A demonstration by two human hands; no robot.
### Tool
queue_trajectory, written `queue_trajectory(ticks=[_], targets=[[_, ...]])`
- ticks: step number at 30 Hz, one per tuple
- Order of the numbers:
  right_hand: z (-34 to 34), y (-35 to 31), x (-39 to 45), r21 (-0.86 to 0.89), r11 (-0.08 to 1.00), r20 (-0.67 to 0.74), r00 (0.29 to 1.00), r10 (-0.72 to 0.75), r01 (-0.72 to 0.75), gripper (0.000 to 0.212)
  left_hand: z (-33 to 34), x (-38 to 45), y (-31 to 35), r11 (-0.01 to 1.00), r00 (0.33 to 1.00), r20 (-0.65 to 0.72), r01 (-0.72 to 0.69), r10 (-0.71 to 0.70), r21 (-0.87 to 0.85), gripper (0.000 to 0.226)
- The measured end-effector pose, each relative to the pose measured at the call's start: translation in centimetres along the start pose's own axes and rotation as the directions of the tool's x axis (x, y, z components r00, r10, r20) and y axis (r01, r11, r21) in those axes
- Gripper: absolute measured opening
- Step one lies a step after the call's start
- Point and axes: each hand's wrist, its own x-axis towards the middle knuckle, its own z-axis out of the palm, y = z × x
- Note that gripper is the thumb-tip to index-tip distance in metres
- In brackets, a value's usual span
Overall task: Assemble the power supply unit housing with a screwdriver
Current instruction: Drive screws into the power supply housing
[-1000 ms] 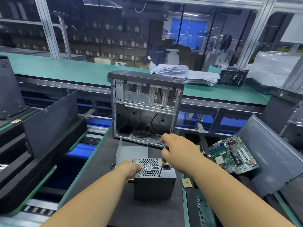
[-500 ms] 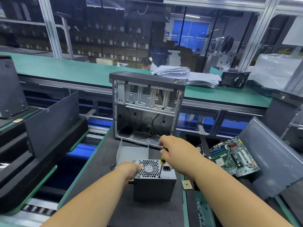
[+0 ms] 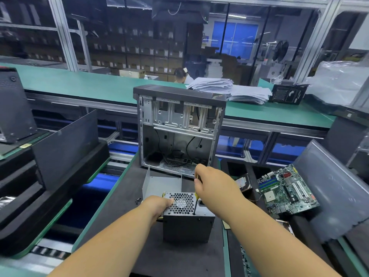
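A long green workbench (image 3: 79, 84) runs across a factory floor, backed by aluminium framing (image 3: 65, 35) and glass panels. Beyond them, shelves of stacked cartons (image 3: 139, 56) fill a dim storeroom, while a blue-lit window (image 3: 235, 40) glows at the rear beside a fan (image 3: 280, 50).

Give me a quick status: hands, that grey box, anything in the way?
Left hand steadies power supply. Right hand holds screwdriver upright, tip on its top face. Nothing blocking.
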Motion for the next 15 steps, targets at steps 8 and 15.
queue_trajectory(ticks=[8, 15], targets=[[0.5, 0.6, 0.1, -0.056, 0.994, -0.049, 0.994, 0.095, -0.097, 0.03, 0.1, -0.2, 0.0, 1.0, 1.0, -0.008, 0.006, -0.006, -0.003, 0.056], [1.0, 1.3, -0.1, 0.179, 0.982, 0.001, 0.998, 0.056, -0.056, 0.009, 0.2, -0.3, -0.1, 0.999, 1.0, -0.01, 0.008, -0.008, -0.047, 0.037]])
